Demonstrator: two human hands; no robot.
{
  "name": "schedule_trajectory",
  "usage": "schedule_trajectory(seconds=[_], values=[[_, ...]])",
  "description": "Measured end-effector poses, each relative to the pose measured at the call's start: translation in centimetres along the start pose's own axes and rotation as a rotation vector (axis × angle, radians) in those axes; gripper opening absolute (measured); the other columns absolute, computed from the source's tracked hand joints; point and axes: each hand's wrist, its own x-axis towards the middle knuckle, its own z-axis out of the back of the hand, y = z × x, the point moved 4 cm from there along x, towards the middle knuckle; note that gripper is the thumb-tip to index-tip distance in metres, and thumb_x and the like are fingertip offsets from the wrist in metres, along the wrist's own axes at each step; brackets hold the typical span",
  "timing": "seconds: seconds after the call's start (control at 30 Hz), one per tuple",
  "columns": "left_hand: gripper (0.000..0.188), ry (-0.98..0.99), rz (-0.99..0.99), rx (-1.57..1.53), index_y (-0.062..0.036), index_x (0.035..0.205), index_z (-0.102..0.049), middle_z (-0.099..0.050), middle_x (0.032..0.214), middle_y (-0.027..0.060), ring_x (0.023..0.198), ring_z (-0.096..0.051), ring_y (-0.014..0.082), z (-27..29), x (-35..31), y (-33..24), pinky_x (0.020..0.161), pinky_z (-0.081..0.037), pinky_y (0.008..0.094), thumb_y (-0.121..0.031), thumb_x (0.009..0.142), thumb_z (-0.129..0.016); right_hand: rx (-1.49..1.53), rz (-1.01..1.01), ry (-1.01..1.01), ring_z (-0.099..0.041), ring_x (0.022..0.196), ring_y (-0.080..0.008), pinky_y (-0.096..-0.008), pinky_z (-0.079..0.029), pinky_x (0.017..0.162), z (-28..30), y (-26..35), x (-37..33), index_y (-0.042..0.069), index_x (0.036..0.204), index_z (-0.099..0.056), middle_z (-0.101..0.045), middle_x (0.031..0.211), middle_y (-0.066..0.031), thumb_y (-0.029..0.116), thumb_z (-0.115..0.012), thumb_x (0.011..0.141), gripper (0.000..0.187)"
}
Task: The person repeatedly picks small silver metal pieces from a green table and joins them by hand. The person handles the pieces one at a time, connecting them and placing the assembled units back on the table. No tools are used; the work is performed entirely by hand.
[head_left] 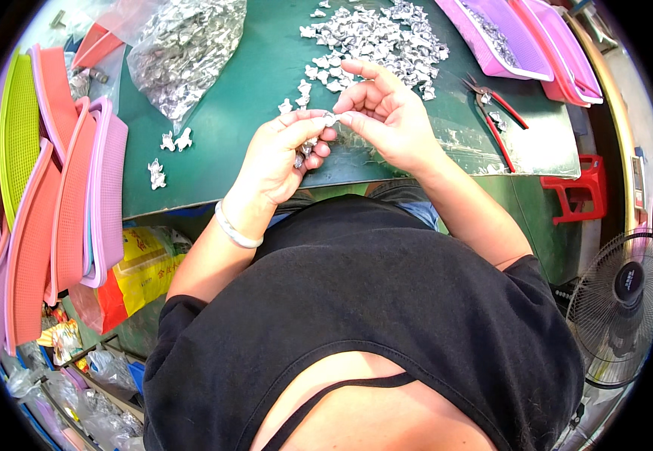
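Above the near edge of the green table, my left hand (278,150) is closed around several small silver metal figures (304,154). Its thumb and forefinger pinch one small silver metal piece (330,119) at the fingertips. From the other side, my right hand (394,120) meets that piece with its thumb tip, its fingers curled in a loose pinch. The exact grip there is too small to make out. Beyond both hands spreads a pile of silver metal figures (386,37). A few loose figures (157,174) lie to the left.
A clear plastic bag of metal figures (187,56) rests at the back left. Red-handled cutting pliers (492,113) lie at right, near a purple basket (503,56). Stacked plastic baskets (67,203) line the left side. A red stool (578,188) and a fan (619,308) stand at right.
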Motion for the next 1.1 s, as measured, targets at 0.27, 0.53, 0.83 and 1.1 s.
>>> schedule_trajectory(seconds=[0.27, 0.53, 0.83, 1.1], values=[[0.016, -0.010, 0.095, -0.035, -0.0017, 0.088, -0.056, -0.058, 0.071, 0.0050, 0.055, -0.053, 0.0101, -0.1, 0.3, 0.2, 0.043, -0.041, 0.0176, -0.017, 0.086, -0.052, 0.152, -0.108, -0.038, -0.056, 0.076, -0.0097, -0.0224, -0.045, 0.071, 0.2, -0.5, 0.1, -0.002, 0.123, -0.037, -0.057, 0.083, -0.0057, -0.005, -0.056, 0.077, 0.050], [0.015, 0.058, 0.083, -0.077, -0.0014, 0.090, -0.055, -0.058, 0.072, 0.0054, 0.055, -0.054, 0.0101, -0.6, 0.4, 0.2, 0.045, -0.043, 0.0185, -0.015, 0.086, -0.054, 0.200, -0.118, -0.019, -0.056, 0.079, -0.0107, -0.0230, -0.046, 0.072, 0.4, -0.5, 0.0, -0.002, 0.124, -0.036, -0.058, 0.086, -0.0075, -0.003, -0.057, 0.079, 0.050], [0.014, 0.073, 0.016, -0.007, -0.0027, 0.092, -0.053, -0.059, 0.074, 0.0053, 0.058, -0.054, 0.0095, -0.9, 0.5, -0.3, 0.047, -0.044, 0.0178, -0.015, 0.086, -0.053, 0.224, -0.113, -0.033, -0.056, 0.078, -0.0121, -0.0245, -0.046, 0.072, 0.9, -0.7, 0.0, 0.000, 0.124, -0.037, -0.058, 0.087, -0.0090, -0.003, -0.053, 0.081, 0.046], [0.010, 0.019, -0.055, -0.090, -0.0069, 0.090, -0.053, -0.057, 0.079, 0.0074, 0.060, -0.052, 0.0126, -1.0, 1.4, -6.6, 0.044, -0.040, 0.0187, -0.014, 0.084, -0.056, 0.092, -0.084, -0.077, -0.054, 0.074, -0.0098, -0.0220, -0.044, 0.066, 2.5, -2.6, -0.5, 0.002, 0.118, -0.045, -0.058, 0.087, -0.0062, -0.002, -0.052, 0.082, 0.036]])
